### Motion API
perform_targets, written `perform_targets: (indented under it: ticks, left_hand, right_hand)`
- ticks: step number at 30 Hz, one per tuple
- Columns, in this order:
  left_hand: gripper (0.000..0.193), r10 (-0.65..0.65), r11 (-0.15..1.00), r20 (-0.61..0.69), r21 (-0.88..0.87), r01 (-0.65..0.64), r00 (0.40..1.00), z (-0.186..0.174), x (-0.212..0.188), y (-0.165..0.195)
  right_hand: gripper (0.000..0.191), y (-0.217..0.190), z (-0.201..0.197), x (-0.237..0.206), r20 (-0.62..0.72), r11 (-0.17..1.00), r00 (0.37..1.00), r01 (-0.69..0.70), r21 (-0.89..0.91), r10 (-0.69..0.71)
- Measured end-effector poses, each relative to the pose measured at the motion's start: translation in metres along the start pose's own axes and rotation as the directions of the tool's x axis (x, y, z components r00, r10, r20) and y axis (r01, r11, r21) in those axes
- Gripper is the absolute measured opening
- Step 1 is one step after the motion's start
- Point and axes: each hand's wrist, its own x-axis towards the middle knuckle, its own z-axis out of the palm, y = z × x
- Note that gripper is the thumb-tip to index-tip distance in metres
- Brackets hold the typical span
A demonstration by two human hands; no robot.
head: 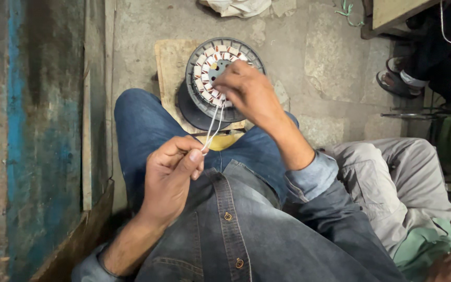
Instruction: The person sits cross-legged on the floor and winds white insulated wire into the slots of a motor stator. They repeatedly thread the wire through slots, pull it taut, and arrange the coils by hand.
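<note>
A white string [214,124] is running taut from the motor winding [219,73], which is sitting on a wooden board [169,68] past the knees. The left hand [170,175] is pinching its near end; the right hand [246,90] is gripping it at the winding.

Two hands [170,175], one stator [220,78], perhaps two strings [212,125].

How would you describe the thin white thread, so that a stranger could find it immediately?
Start at the round dark motor stator standing on the wooden board before the knees. The white thread runs from it, below the right hand, to the left hand. It is the only pale, taut line there.
</note>
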Motion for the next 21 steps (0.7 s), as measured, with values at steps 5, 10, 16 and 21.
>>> perform_targets:
  ticks: [5, 10, 16, 21]
  left_hand:
    - [0.013, 0.011, 1.0, 0.008, 0.024, -0.011, 1.0, 0.001, 0.003, 0.004]
    - [0.012, -0.04, 0.999, -0.004, -0.018, 0.04, 0.999, 0.003, 0.009, -0.006]
    - [0.018, 0.15, 0.863, -0.016, 0.489, -0.123, 0.989, 0.023, 0.014, 0.013]
    - [0.014, 0.228, 0.656, 0.5, 0.555, -0.512, 0.835, 0.056, 0.0, 0.066]
  right_hand:
    - [0.015, 0.017, -0.001, -0.006, -0.082, 0.981, 0.984, -0.148, 0.122, 0.159]
    - [0.011, 0.036, 0.006, -0.008, 0.046, 0.763, 0.919, -0.353, 0.542, 0.392]
    - [0.011, 0.066, 0.003, -0.015, 0.053, 0.579, 0.904, -0.315, 0.752, 0.423]
    - [0.011, 0.075, 0.011, -0.022, 0.048, 0.588, 0.904, -0.316, 0.744, 0.426]
